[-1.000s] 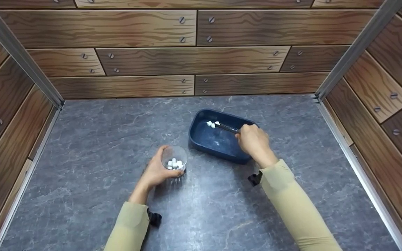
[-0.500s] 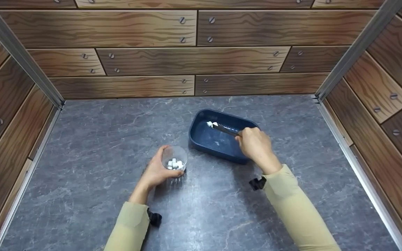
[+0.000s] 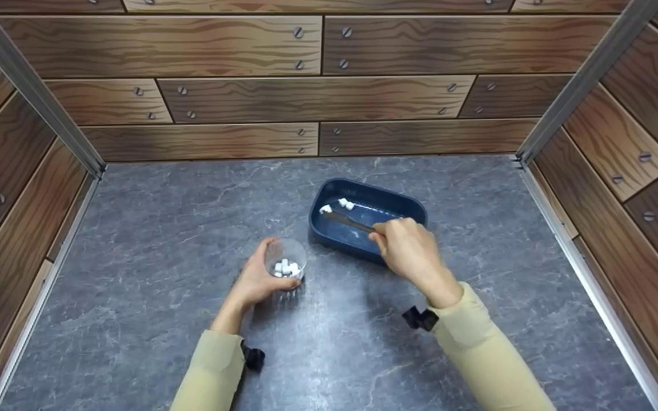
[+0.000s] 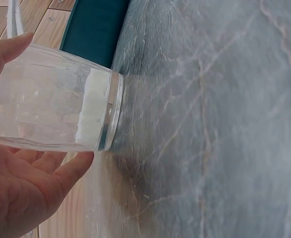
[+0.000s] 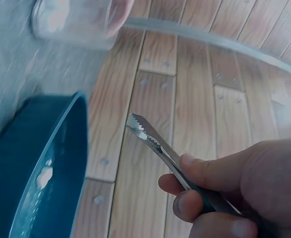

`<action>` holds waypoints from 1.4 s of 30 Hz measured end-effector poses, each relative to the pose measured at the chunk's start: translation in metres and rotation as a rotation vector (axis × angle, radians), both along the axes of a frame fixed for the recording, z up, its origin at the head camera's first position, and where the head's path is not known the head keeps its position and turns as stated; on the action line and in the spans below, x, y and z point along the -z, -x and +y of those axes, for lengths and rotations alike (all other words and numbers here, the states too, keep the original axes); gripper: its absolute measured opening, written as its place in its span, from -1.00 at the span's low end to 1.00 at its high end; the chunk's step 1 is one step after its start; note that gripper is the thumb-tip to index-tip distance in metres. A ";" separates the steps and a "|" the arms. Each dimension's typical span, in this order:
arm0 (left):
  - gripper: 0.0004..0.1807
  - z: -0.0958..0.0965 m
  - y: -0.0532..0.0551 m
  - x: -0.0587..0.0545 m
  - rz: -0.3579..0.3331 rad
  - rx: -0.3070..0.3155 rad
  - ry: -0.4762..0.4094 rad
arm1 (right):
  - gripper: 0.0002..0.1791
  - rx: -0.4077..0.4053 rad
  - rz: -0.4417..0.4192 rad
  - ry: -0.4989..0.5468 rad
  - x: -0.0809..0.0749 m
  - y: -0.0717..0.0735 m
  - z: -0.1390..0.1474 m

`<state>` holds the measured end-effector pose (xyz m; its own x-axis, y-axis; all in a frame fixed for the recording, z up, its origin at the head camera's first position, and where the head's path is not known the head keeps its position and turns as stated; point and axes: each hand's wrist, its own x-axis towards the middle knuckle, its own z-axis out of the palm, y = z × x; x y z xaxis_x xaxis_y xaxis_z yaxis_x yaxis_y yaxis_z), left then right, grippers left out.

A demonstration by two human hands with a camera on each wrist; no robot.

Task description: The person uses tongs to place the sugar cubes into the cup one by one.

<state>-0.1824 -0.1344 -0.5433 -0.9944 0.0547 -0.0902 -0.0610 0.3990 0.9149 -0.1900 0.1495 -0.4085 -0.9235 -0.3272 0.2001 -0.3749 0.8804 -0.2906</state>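
My left hand [image 3: 255,281] grips a clear cup [image 4: 41,99] standing upright on the floor, thumb on one side and fingers round the other. Several small white cubes [image 3: 286,268] lie in its bottom. To the right sits a dark blue rectangular bin [image 3: 337,241]. With my right hand [image 3: 413,251] I hold slim metal tongs [image 3: 352,221] over the bin. In the head view a white cube [image 3: 325,209] is at their tips; the right wrist view does not plainly show it. Two white cubes [image 3: 346,204] lie by the bin's far wall.
Grey marbled floor [image 3: 163,240] surrounds the cup and bin. Wood-patterned walls [image 3: 237,100] enclose the back and sides, with metal frame posts [image 3: 586,74] at the corners. A black wrist camera [image 3: 420,318] sits below my right hand.
The tongs' tips have moved left and slightly nearer, with one white cube at them, apart from the other two. My left hand and the cup have stayed still.
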 end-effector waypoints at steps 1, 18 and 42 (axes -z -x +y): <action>0.14 0.000 0.000 0.000 -0.002 0.000 0.001 | -0.76 -0.016 0.015 0.002 -0.001 -0.003 -0.002; 0.16 0.001 -0.001 0.000 -0.004 -0.004 -0.016 | -0.73 -0.216 0.024 -0.002 0.004 -0.030 -0.026; 0.14 0.001 0.000 -0.002 -0.017 -0.005 -0.007 | -0.66 0.064 -0.038 -0.021 0.012 0.007 0.005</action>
